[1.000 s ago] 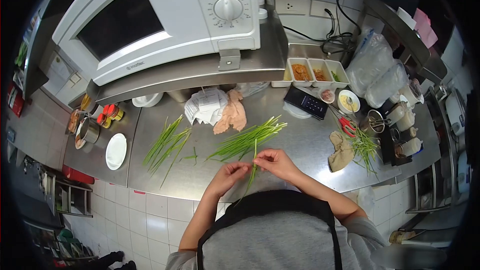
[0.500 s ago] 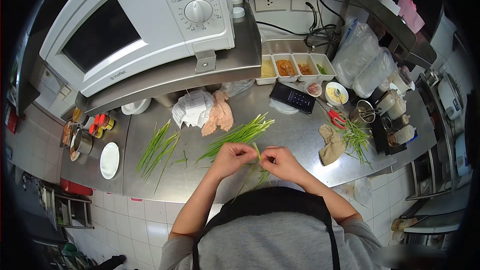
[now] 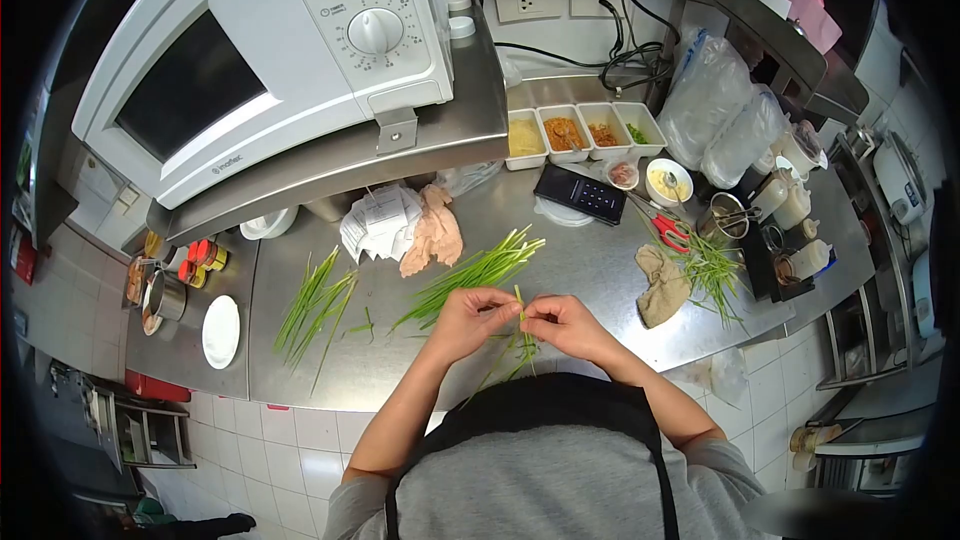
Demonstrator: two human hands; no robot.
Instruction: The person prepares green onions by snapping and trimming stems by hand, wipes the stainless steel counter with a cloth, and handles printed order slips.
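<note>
My left fingers [image 3: 496, 300] and my right fingers [image 3: 545, 310] are closed together, and both pinch one green stalk [image 3: 518, 293], which stands upright between their tips. Under them, some loose green strands [image 3: 520, 345] hang near my black apron [image 3: 545, 398]. Just beyond my left fingers, the big green bunch [image 3: 480, 272] lies on the steel surface [image 3: 590, 265]. To the left of my fingers are short green bits [image 3: 365, 325], and after them a smaller green bunch [image 3: 315, 308]. On the right side, well apart from my fingers, there is a brown cloth [image 3: 662, 287], and beside it a heap of thin stems [image 3: 713, 275] with red-handled scissors [image 3: 672, 233] at its upper edge. Farther ahead of my fingers I see white papers [image 3: 380, 225] touching an orange cloth [image 3: 433, 232], and to the right of these a black phone [image 3: 580, 193]. Far to the left rests a white plate [image 3: 221, 332]. Behind the phone, four white containers [image 3: 564, 156] stand in a row, with food inside. The farthest, at upper left, is a white microwave [image 3: 300, 90] on a steel shelf [image 3: 340, 175].
</note>
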